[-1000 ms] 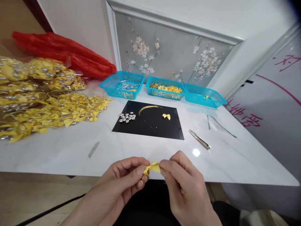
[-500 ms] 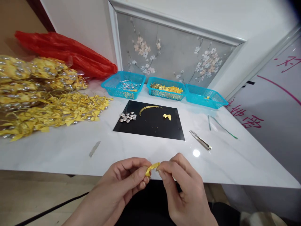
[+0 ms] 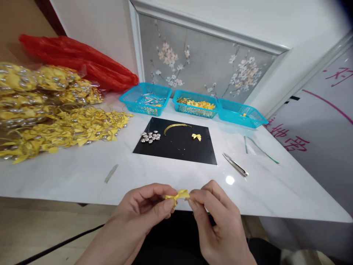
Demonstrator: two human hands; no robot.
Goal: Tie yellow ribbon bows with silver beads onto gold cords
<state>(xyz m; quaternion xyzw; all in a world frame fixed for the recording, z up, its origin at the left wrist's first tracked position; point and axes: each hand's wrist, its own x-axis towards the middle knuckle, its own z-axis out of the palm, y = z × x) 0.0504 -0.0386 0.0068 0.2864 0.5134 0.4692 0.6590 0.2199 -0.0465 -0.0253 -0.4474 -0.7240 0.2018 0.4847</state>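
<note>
A small yellow ribbon bow [image 3: 178, 194] is pinched between both of my hands at the near edge of the white table [image 3: 82, 176]. My left hand [image 3: 146, 209] grips its left end with thumb and fingers closed. My right hand [image 3: 215, 217] pinches the right end. Further out lies a black mat [image 3: 176, 147] with a cluster of silver beads [image 3: 150, 137], a gold wire [image 3: 175, 126] and another yellow bow [image 3: 196, 137].
Metal tweezers [image 3: 235, 164] lie right of the mat. Three blue baskets [image 3: 146, 98] [image 3: 195, 103] [image 3: 240, 113] stand along the wall. A large heap of finished yellow bows [image 3: 55, 125] and a red plastic bag [image 3: 79, 66] fill the left side. A strip of tape [image 3: 110, 173] lies near the front.
The bow has been turned and spread flatter between my fingertips; both hands stay at the table's near edge.
</note>
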